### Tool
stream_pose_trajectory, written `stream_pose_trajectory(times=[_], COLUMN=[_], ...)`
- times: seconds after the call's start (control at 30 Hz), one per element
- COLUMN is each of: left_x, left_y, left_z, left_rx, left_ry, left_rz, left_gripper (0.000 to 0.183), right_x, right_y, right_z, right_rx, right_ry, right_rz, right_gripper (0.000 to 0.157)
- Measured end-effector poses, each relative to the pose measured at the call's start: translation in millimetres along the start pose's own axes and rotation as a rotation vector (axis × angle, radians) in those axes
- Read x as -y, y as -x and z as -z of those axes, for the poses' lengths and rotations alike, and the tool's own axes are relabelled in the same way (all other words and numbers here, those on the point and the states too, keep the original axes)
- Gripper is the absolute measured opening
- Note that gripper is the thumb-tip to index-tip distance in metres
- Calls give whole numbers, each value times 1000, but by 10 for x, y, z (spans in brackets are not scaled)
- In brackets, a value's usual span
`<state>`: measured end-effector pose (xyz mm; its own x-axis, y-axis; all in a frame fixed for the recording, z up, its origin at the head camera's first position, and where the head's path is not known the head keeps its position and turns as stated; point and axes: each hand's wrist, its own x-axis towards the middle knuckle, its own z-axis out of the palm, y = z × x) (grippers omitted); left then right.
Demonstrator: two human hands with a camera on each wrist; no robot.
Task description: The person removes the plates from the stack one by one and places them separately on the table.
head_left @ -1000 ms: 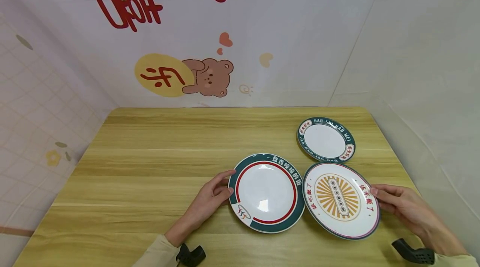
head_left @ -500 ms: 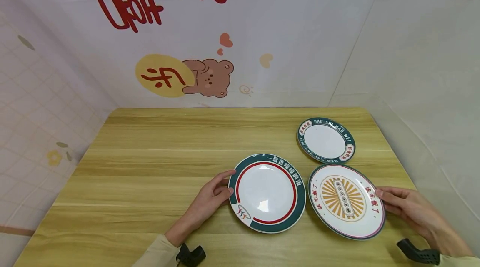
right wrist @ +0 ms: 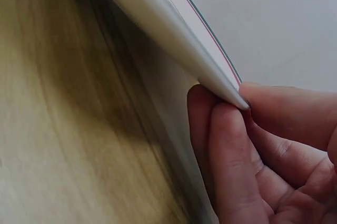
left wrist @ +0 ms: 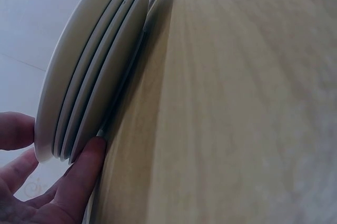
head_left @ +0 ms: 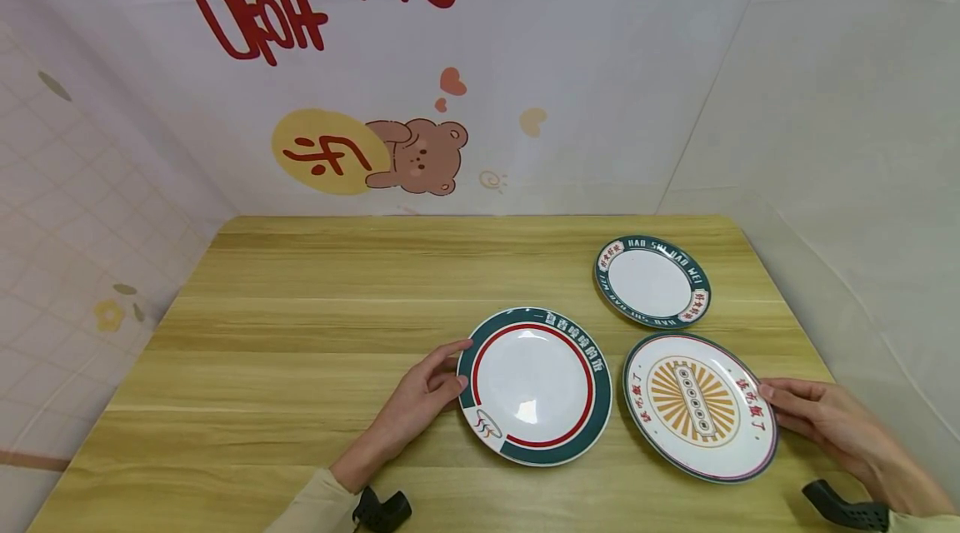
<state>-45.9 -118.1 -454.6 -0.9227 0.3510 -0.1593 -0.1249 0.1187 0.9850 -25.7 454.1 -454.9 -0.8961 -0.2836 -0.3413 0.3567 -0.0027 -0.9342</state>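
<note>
Pinching sunburst plate (head_left: pixel 701 406) at edge, right hand (head_left: pixel 840 426) needs firm, level hold; left hand (head_left: pixel 420 391), gripping plate stack (head_left: pixel 532 387), should steady it.

From the person's head, one camera looks forward and down across the table (head_left: pixel 322 325) to the wall (head_left: pixel 600 42), farthest back of the three. The wrist cameras peer in close, tipped sideways: the left at the plate stack (left wrist: pixel 89 71) and left hand (head_left: pixel 422 391), the right at the sunburst plate (head_left: pixel 697 404) and right hand (head_left: pixel 828 419), all also in the head view.
</note>
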Motion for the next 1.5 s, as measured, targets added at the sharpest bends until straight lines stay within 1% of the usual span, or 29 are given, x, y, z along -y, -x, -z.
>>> stream_pose_trajectory(times=[0.1,0.57,0.73,0.83,0.9,1.0,1.07,1.2,1.33,1.5], left_x=[2,5,9,11,12,11,10,8,3,-6], left_y=[-1,2,2,3,2,4,5,5,9,13], left_z=[1,-1,-2,-2,-3,-6,-8,-10,-10,-9], left_rx=[-4,6,7,4,6,12,16,17,15,8], left_ry=[-9,12,24,20,26,45,56,60,58,54], left_rz=[0,-3,3,3,4,7,9,8,13,21], left_gripper=[50,51,51,51,51,51,51,51,51,51], right_x=[-5,-11,-18,-3,17,61,95,151,186,216], right_y=[5,8,-7,-18,-22,-25,-26,-17,5,48], right_z=[19,66,73,59,38,-7,-44,-114,-181,-257], right_rx=[3,2,-18,-55,-93,-166,-214,-255,-272,-301], right_ry=[5,12,46,104,161,253,306,394,470,616], right_rz=[-5,-21,-27,-39,-59,-111,-151,-175,-161,-83], right_gripper=[40,39,38,36,32,23,21,35,47,57])
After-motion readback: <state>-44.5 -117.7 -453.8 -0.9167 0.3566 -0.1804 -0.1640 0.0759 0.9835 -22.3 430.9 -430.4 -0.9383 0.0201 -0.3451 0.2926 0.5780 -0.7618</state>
